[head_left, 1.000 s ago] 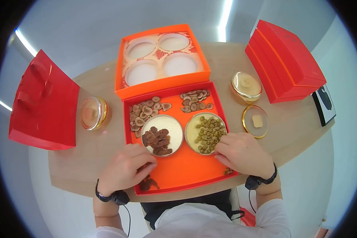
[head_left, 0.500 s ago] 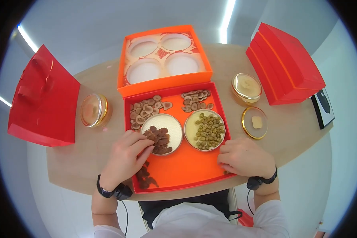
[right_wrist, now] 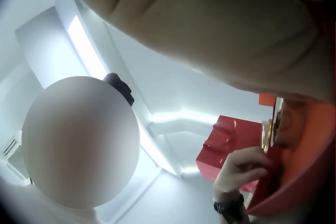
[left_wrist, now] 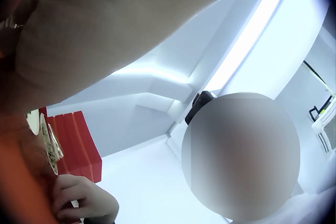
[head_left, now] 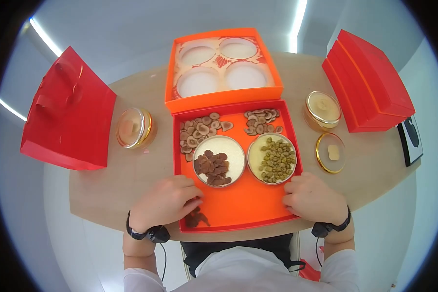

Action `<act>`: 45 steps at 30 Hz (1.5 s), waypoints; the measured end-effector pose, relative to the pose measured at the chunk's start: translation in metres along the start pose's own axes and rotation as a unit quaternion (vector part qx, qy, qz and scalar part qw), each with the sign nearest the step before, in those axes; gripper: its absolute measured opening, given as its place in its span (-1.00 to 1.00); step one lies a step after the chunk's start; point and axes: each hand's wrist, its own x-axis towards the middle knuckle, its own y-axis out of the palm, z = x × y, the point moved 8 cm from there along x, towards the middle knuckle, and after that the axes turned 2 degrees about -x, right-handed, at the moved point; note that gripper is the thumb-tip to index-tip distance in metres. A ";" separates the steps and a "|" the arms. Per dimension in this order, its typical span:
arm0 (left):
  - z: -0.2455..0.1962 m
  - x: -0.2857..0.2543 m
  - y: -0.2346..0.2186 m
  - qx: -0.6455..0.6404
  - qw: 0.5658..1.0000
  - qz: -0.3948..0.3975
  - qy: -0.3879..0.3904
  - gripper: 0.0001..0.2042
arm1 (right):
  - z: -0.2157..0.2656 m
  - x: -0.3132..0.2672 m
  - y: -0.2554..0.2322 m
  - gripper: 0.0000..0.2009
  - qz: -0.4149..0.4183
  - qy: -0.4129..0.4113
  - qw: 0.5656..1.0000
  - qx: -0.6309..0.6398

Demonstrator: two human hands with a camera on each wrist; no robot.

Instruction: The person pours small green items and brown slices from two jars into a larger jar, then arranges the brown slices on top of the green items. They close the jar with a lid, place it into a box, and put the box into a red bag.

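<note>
A red box tray [head_left: 238, 228] with an orange floor lies before me. My left hand [head_left: 168, 202] is over its front left corner, fingers curled downward beside a small pile of dark brown dried slices [head_left: 196, 218]. More reddish-brown slices [head_left: 214, 168] lie in the left round dish [head_left: 235, 150], just beyond that hand. Curled over the front right wall, my right hand [head_left: 316, 199] has its fingertips inside the tray, hiding that corner. Green, knobbly dried pieces [head_left: 278, 161] fill much of the right round dish [head_left: 256, 155]. I cannot tell whether either hand's fingers pinch anything.
Pale-centred brown slices lie in two groups, back left [head_left: 199, 130] and back right [head_left: 262, 121]. Behind stands an orange-rimmed lid [head_left: 224, 92] with round recesses. Gold-rimmed jars flank the tray, left [head_left: 134, 128] and right [head_left: 322, 111], with a red bag [head_left: 73, 117] and red boxes [head_left: 370, 87] further out.
My left hand went from the front left corner to the brown slices in the left dish, then back to the corner. My right hand drew from the green pieces' dish toward the front right corner.
</note>
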 end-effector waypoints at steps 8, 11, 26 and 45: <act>0.003 -0.001 0.002 0.067 0.998 -0.009 -0.016 -0.87 | -0.001 0.004 -0.010 -0.93 -0.038 0.012 0.999 0.031; 0.005 0.000 0.006 0.082 0.996 0.006 -0.022 -0.88 | 0.000 0.004 -0.011 -0.93 -0.038 0.012 0.999 0.028; 0.003 0.003 0.010 0.109 0.994 0.018 -0.010 -0.90 | -0.003 0.003 -0.005 -0.87 -0.017 0.022 1.000 0.010; -0.005 0.014 -0.019 0.066 0.974 -0.215 0.031 -0.88 | -0.003 0.001 -0.002 -0.87 -0.010 0.019 1.000 0.002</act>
